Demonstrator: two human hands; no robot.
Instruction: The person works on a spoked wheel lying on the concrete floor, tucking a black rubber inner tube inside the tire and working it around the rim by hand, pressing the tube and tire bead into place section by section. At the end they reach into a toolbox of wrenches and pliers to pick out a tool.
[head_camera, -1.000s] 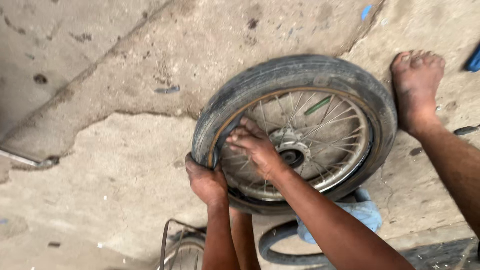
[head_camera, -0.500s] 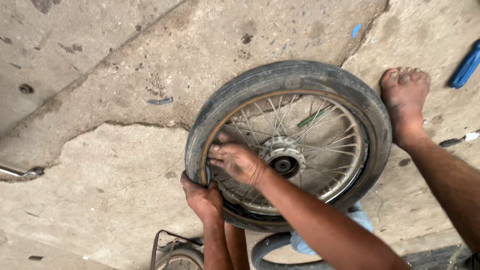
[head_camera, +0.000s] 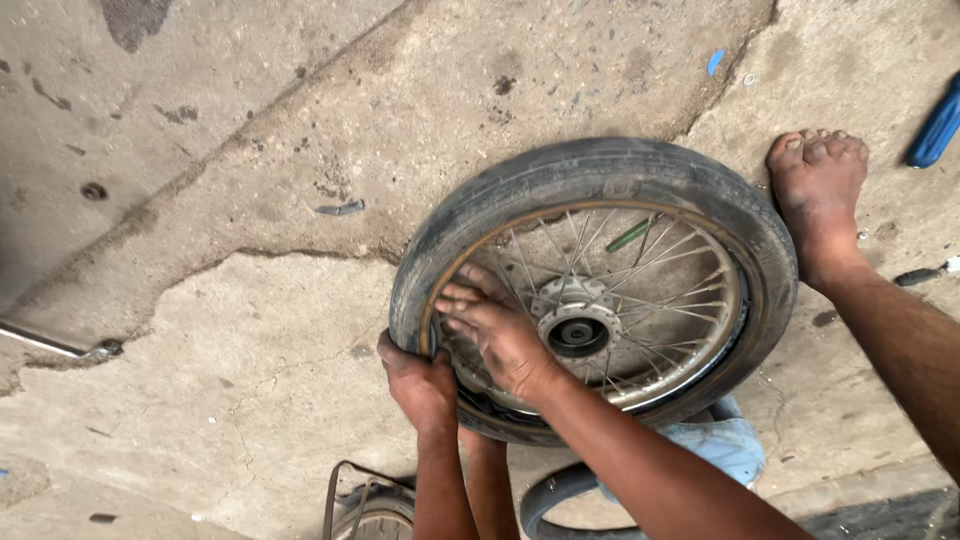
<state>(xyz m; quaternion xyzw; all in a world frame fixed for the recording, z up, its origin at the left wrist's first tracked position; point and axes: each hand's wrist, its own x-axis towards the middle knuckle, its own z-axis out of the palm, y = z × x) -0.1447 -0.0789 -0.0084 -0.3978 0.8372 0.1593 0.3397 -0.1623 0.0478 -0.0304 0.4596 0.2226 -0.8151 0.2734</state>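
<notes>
L hand curled, gripping; R hand flat, fingers spread.

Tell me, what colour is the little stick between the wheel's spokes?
Green. The stick shows in the head view.

My arms are bare, no sleeves or gloves; dust smudges both hands. At two o'clock, my bare foot, dusty too.

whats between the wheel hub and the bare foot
In the head view, from the hub toward the foot come the wire spokes, then the metal rim, then the worn black tyre. The foot rests beside the tyre on concrete.
</notes>
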